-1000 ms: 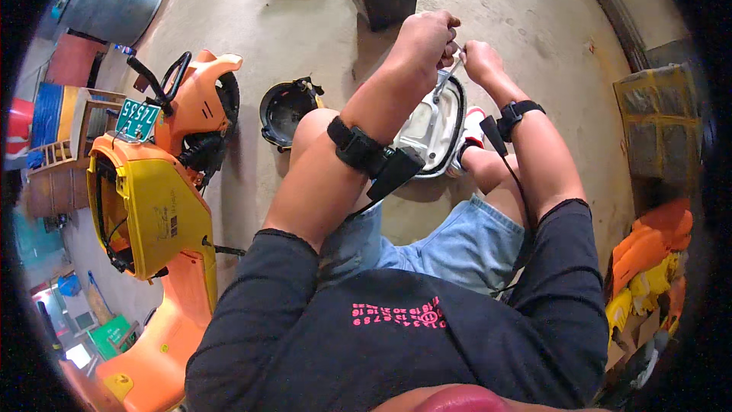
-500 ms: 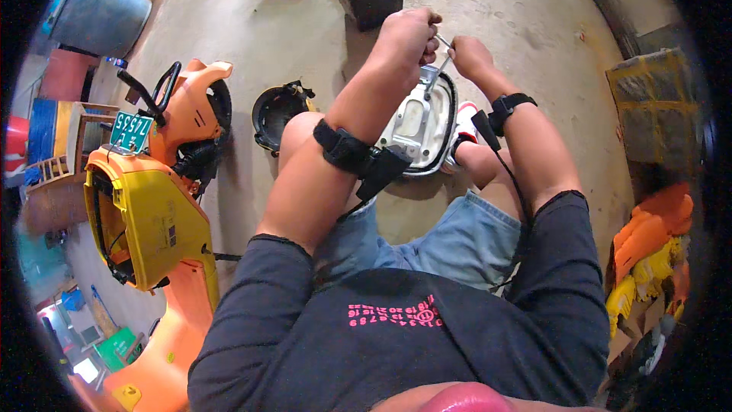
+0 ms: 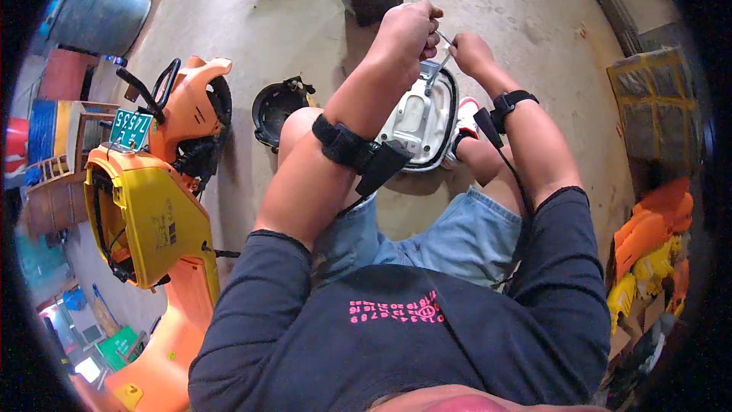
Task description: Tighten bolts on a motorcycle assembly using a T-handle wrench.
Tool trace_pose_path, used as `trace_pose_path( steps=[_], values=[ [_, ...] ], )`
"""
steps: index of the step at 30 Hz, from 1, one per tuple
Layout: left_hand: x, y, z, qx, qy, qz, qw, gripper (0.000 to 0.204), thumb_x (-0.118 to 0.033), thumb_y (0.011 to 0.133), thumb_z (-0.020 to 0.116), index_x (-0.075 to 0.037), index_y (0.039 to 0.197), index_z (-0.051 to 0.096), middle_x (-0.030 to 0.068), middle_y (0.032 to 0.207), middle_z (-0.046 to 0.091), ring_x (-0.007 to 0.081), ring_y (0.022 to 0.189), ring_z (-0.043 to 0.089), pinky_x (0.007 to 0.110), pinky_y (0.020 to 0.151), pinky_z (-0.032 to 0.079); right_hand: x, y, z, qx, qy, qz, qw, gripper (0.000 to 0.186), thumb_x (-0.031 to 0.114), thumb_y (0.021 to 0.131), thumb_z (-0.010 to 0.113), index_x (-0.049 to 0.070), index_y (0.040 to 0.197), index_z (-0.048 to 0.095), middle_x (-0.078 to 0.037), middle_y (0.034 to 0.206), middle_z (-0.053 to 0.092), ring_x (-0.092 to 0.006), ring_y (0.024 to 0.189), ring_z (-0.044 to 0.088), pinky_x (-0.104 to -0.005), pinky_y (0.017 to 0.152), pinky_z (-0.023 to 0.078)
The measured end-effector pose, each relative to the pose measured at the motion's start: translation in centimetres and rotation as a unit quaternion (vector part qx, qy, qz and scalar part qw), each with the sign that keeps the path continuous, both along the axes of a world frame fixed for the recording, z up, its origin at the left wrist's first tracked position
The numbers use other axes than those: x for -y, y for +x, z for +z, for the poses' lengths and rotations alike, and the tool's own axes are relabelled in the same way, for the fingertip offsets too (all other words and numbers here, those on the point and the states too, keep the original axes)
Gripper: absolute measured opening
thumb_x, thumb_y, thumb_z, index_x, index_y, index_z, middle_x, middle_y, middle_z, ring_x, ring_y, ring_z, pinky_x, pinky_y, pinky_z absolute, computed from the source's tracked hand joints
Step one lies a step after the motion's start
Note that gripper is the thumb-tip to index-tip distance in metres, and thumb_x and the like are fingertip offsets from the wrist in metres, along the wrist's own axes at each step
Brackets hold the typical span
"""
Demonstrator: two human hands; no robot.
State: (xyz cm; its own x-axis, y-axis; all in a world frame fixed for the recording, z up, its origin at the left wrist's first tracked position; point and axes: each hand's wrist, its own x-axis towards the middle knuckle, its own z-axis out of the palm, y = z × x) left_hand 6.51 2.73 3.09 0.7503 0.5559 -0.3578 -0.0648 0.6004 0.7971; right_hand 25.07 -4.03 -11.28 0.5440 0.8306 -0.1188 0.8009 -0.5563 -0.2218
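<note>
While the left hand (image 3: 412, 24) curls its fingers around one end of a slim metal tool (image 3: 447, 39), the right hand (image 3: 472, 53) pinches its other end. White-lined shell (image 3: 412, 117) on floor (image 3: 526, 69), below both, beside the shoe (image 3: 467, 117).

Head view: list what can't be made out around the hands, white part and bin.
In the head view:
Thin metal piece: kind, too small; left end, hidden by the left grip.
Right grip: most fingertips, hidden behind the hand's back.
White part: left edge, hidden by the left forearm.
Black bin: far rim, cut off by the top edge.
</note>
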Motion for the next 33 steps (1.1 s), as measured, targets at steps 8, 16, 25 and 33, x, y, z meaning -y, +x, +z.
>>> trace_pose_path(
  steps=[8, 16, 25, 33],
  values=[
    [0.0, 0.2, -0.2, -0.001, -0.006, 0.002, 1.000, 0.017, -0.016, 0.087, 0.045, -0.002, 0.093, 0.053, -0.0037, 0.058, 0.037, 0.0087, 0.049, 0.035, 0.025, 0.043, 0.026, -0.5, 0.2, -3.0, -0.024, -0.073, 0.012, 0.997, 0.029, 0.021, 0.083, 0.047, 0.001, 0.095, 0.065, -0.024, 0.097, 0.062, -0.0379, 0.094, 0.060, -0.0453, 0.080, 0.048],
    [-0.3, 1.2, -0.9, -0.015, 0.086, 0.028, 0.996, 0.013, -0.016, 0.082, 0.051, -0.012, 0.070, 0.049, -0.0024, 0.054, 0.039, 0.0106, 0.045, 0.035, 0.029, 0.041, 0.028, -0.9, -0.3, -4.4, 0.012, -0.030, -0.093, 0.995, 0.038, 0.036, 0.086, 0.045, 0.005, 0.088, 0.068, -0.021, 0.093, 0.065, -0.0371, 0.088, 0.063, -0.0464, 0.076, 0.050],
    [0.7, 0.2, -0.2, -0.030, 0.042, 0.000, 0.999, 0.012, -0.015, 0.085, 0.049, -0.006, 0.088, 0.054, -0.0022, 0.062, 0.042, 0.0084, 0.047, 0.037, 0.026, 0.041, 0.028, -1.3, -0.2, -3.2, 0.072, 0.034, 0.032, 0.996, 0.036, 0.031, 0.085, 0.044, 0.004, 0.080, 0.067, -0.021, 0.081, 0.064, -0.0388, 0.077, 0.063, -0.0477, 0.070, 0.050],
    [0.1, -0.3, 0.9, 0.006, 0.009, -0.010, 1.000, 0.014, -0.015, 0.085, 0.047, -0.003, 0.091, 0.053, -0.0026, 0.060, 0.041, 0.0071, 0.047, 0.036, 0.025, 0.040, 0.027, -0.3, 1.8, -4.0, 0.103, 0.061, 0.127, 0.985, 0.026, 0.027, 0.082, 0.050, 0.006, 0.079, 0.066, -0.016, 0.077, 0.065, -0.0339, 0.070, 0.064, -0.0447, 0.062, 0.051]
  ],
)
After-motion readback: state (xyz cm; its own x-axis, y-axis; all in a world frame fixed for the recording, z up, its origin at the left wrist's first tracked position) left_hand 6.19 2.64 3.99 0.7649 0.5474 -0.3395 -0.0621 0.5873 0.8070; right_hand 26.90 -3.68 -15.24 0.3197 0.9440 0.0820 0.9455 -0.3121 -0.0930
